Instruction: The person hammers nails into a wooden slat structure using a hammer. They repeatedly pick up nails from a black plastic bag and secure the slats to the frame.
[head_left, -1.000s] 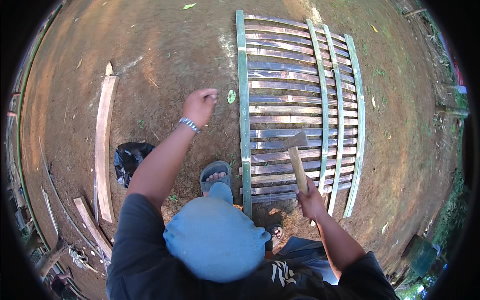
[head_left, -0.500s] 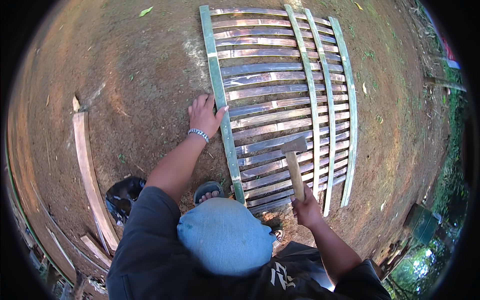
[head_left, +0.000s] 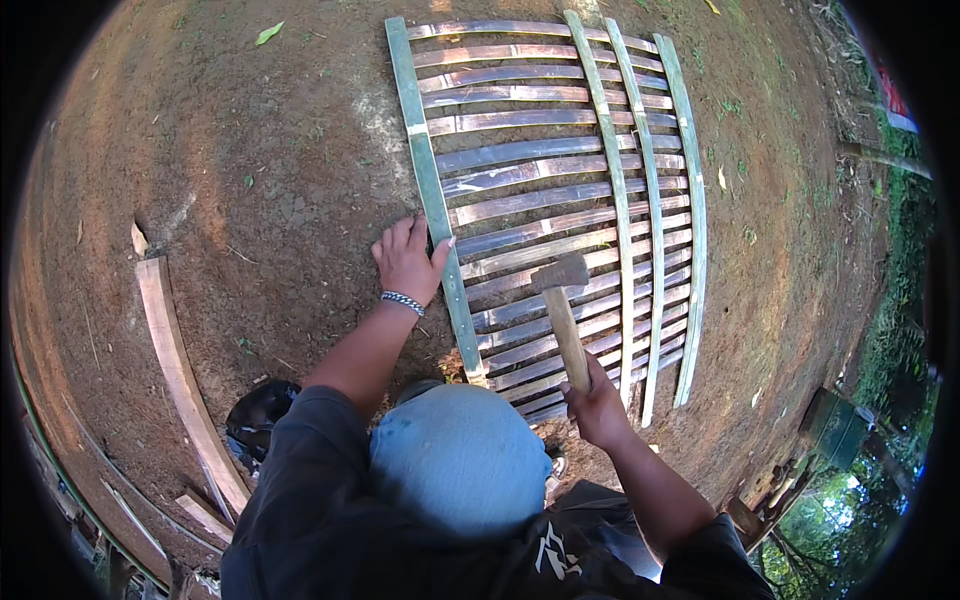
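Note:
A slatted bamboo panel (head_left: pixel 465 330) lies on the ground ahead, with several dark split slats crossing long green strips. My left hand (head_left: pixel 408 262), wearing a chain bracelet, grips its left strip: the thumb lies over the top and the other fingers bend down along the outer side. Their tips are partly hidden. My right hand (head_left: pixel 597 405) is wrapped round the lower part of the wooden handle of a hatchet (head_left: pixel 566 330). Its metal head is raised above the slats, right of my left hand, and appears apart from them.
On the left lies a long pale wooden board (head_left: pixel 172 345), with a black object (head_left: pixel 258 415), perhaps a bag, near my left elbow. A shorter wood piece (head_left: pixel 205 517) is close by. At the far right stands a dark green box (head_left: pixel 832 430) beside plants. Brown dirt surrounds the panel.
The hatchet and my right hand have moved left, closer to the left strip. My left hand stays at that strip. The whole view has shifted slightly, and my foot is now mostly hidden.

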